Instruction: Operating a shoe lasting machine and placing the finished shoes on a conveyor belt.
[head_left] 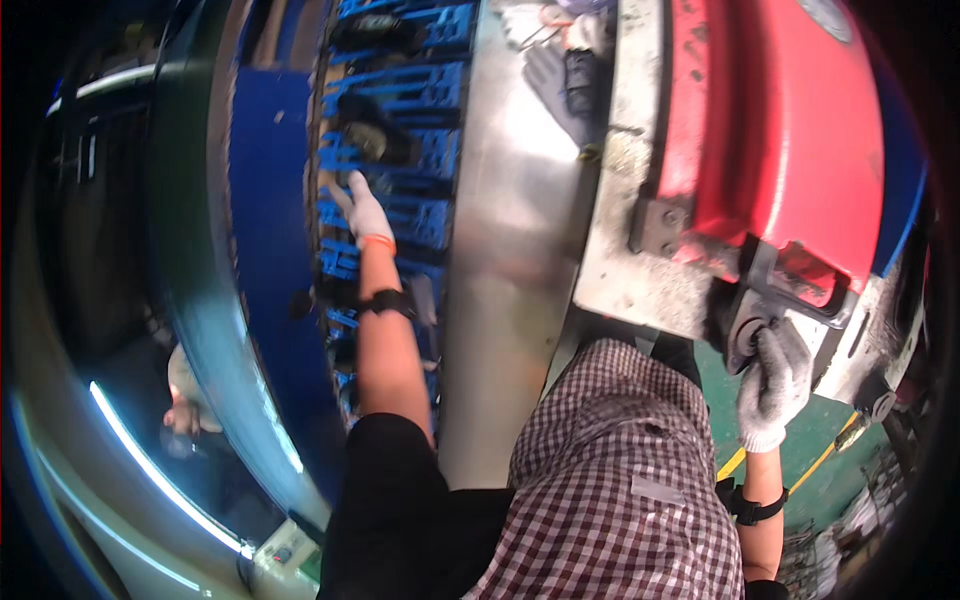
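Observation:
My left hand (365, 212), in a white glove with an orange cuff, reaches over a conveyor of blue slatted racks (430, 155). Its fingers are stretched out and hold nothing. Just beyond the fingertips, a dark rounded item (375, 138) lies on the racks; its kind is blurred. On my right, my gloved right hand (778, 385) is closed around a dark piece with a rounded end (743, 338), at the near corner of a red machine (800, 150). The fingers partly cover this piece, so I cannot tell its kind.
A bare metal ledge (510, 270) runs between the conveyor and the machine's worn pale base (620, 265). Grey gloves (555, 90) and a black cylindrical item (580, 82) lie at its far end. A dark blue panel (275, 200) borders the conveyor's left side.

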